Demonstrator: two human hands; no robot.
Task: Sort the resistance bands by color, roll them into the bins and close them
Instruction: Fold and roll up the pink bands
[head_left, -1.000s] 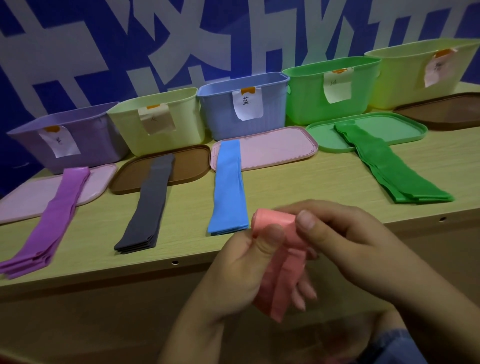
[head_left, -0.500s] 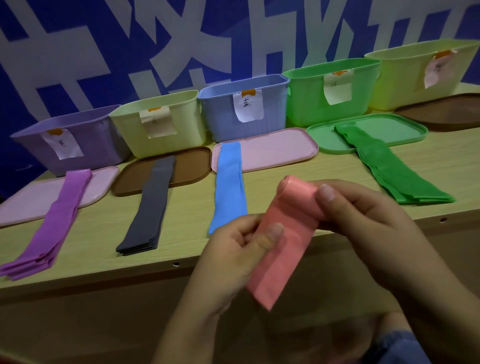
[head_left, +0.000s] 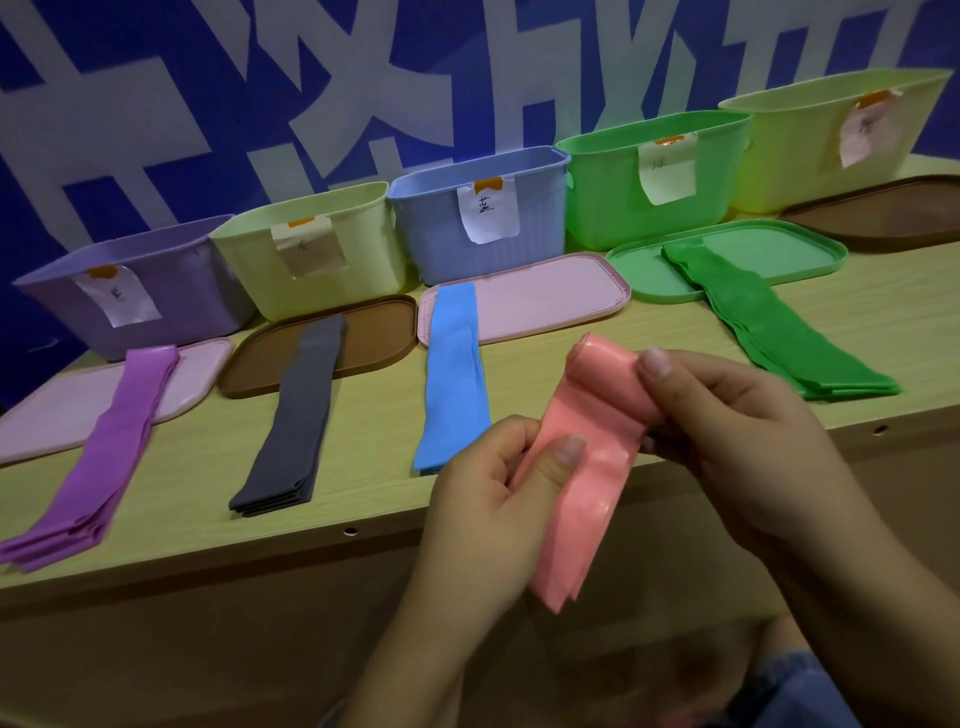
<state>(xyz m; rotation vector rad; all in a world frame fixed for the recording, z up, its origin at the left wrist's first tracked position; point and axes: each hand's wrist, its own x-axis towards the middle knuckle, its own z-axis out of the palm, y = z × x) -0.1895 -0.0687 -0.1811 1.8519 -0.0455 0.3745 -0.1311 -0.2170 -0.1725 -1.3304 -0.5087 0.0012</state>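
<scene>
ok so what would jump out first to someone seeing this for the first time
Front and centre, the left hand and right hand grip a pink band, its upper end rolled and the rest hanging past the table edge. Behind them, purple, grey, blue and green bands lie flat, each reaching onto a lid before a row of five open bins.

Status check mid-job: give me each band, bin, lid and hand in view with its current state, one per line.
pink band: partly rolled at its top, tail hanging, held in both hands
left hand: pinches the band's lower part
right hand: grips the roll
purple band: flat, unrolled
grey band: flat, unrolled
blue band: flat, unrolled
green band: flat, unrolled
five bins: open
lids: off, on the table
</scene>
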